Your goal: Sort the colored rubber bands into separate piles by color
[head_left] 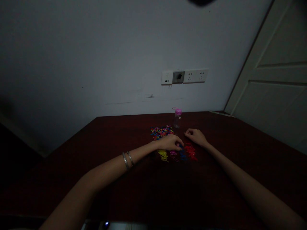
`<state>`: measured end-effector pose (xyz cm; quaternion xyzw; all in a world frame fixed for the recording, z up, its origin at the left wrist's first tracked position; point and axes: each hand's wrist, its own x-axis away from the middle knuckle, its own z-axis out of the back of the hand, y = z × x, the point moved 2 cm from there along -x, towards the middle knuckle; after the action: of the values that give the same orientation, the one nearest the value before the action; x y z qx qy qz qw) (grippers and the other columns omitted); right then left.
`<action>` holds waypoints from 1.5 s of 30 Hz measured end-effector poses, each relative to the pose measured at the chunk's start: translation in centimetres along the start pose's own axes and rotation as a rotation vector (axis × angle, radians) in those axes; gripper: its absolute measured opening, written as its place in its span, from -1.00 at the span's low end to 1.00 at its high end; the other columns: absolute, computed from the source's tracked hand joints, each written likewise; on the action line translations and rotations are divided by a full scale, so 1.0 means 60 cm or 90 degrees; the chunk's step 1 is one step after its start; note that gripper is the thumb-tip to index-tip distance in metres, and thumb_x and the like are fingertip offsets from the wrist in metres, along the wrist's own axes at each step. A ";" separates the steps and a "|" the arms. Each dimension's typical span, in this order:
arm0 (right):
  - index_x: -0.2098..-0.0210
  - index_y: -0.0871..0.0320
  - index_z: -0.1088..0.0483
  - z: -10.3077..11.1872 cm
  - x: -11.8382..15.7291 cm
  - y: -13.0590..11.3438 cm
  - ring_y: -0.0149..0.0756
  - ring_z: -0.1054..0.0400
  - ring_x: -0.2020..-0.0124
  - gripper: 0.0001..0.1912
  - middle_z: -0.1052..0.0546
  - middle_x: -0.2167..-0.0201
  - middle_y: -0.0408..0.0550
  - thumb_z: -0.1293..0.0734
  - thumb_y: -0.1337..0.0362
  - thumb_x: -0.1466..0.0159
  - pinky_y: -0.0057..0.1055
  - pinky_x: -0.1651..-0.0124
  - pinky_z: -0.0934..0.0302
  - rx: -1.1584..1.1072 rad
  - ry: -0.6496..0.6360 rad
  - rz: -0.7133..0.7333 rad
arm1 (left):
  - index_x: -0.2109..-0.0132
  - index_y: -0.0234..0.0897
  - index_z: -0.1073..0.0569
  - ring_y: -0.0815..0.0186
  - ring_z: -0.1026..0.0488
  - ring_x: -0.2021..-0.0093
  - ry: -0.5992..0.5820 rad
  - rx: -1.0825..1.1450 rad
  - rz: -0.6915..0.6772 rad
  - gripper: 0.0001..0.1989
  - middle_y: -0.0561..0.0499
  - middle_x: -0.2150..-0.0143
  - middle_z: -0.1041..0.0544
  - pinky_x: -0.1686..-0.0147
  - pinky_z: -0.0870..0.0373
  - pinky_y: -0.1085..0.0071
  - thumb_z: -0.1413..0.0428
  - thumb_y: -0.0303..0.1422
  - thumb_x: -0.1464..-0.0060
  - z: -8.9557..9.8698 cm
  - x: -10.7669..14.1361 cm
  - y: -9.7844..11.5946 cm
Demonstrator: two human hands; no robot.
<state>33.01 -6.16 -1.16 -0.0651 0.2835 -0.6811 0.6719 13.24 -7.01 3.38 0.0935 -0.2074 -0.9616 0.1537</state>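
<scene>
Your blue pile [183, 155] is a narrow strip with its long axis running roughly toward you, on the near side of the upright bottle [177, 118] and slightly right of it. The red pile [191, 151], further right of the bottle, runs much the same way, its near end slanting right. The yellow pile [163, 155] and pink pile [173, 154] lie nearer you than the bottle, to its left; the mixed pile [161, 131] is left of it.

The blue pile's far end is under the fingertips of your left hand [169, 142]; that hand is partly curled, thumb near the fingers, and you cannot tell whether it grips a piece. Your right hand [196, 137], loosely curled, is just beyond the red pile; its grip is unclear.
</scene>
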 end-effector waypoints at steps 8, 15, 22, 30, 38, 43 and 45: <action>0.52 0.14 -0.37 -0.002 -0.002 0.002 -0.38 -0.28 0.52 -0.71 -0.46 0.54 -0.11 -0.18 0.06 -0.10 -0.50 0.50 0.00 0.011 -0.003 -0.001 | 0.14 -0.35 -0.48 0.51 -0.28 0.51 -0.024 0.092 0.043 -0.70 0.07 0.47 -0.43 0.45 -0.18 0.57 -0.09 -0.45 0.09 0.010 0.004 -0.008; 0.52 0.13 -0.38 -0.001 -0.001 0.003 -0.37 -0.29 0.52 -0.69 -0.45 0.55 -0.11 -0.18 0.04 -0.10 -0.50 0.50 0.00 -0.004 -0.006 0.000 | 0.20 -0.38 -0.51 0.49 -0.26 0.52 0.182 0.128 0.200 -0.73 0.04 0.49 -0.44 0.49 -0.18 0.55 -0.06 -0.43 0.08 0.059 0.008 -0.096; 0.54 0.12 -0.37 -0.001 0.000 0.001 -0.38 -0.28 0.54 -0.71 -0.44 0.56 -0.13 -0.19 0.05 -0.08 -0.51 0.53 0.03 -0.002 0.007 -0.014 | 0.28 -0.43 -0.51 0.45 -0.31 0.50 0.331 0.122 0.312 -0.76 0.02 0.50 -0.45 0.48 -0.21 0.54 -0.07 -0.39 0.11 0.085 0.039 -0.167; 0.54 0.12 -0.37 0.002 0.003 0.000 -0.38 -0.28 0.54 -0.70 -0.45 0.57 -0.12 -0.18 0.04 -0.08 -0.51 0.54 0.05 0.002 0.005 -0.005 | 0.27 -0.33 -0.52 0.45 -0.34 0.45 0.009 -0.035 0.001 -0.79 0.02 0.41 -0.47 0.42 -0.21 0.55 -0.07 -0.42 0.09 0.026 -0.027 -0.009; 0.54 0.13 -0.36 0.000 0.004 -0.001 -0.38 -0.28 0.54 -0.70 -0.45 0.57 -0.11 -0.18 0.05 -0.09 -0.51 0.52 0.03 0.005 0.001 0.000 | 0.26 -0.23 -0.51 0.39 -0.37 0.42 -0.067 -0.175 -0.002 -0.81 0.01 0.38 -0.48 0.46 -0.20 0.52 -0.07 -0.37 0.07 -0.006 -0.042 0.012; 0.54 0.13 -0.36 0.002 0.005 -0.003 -0.38 -0.28 0.54 -0.72 -0.45 0.57 -0.12 -0.19 0.07 -0.08 -0.51 0.51 0.01 -0.004 -0.002 -0.003 | 0.35 -0.26 -0.51 0.40 -0.36 0.45 -0.066 -0.172 -0.006 -0.85 0.03 0.42 -0.48 0.46 -0.21 0.52 -0.06 -0.43 0.09 -0.010 -0.043 0.013; 0.54 0.13 -0.35 0.003 0.005 -0.004 -0.38 -0.28 0.54 -0.72 -0.45 0.57 -0.12 -0.19 0.07 -0.09 -0.50 0.52 0.01 -0.002 -0.005 -0.007 | 0.37 -0.26 -0.51 0.41 -0.35 0.46 -0.068 -0.163 -0.004 -0.85 0.03 0.43 -0.48 0.45 -0.20 0.52 -0.06 -0.45 0.10 -0.010 -0.044 0.014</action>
<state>32.83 -6.54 -0.99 -0.0702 0.2817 -0.6839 0.6693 16.04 -7.07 3.51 0.0224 -0.0905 -0.9843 0.1498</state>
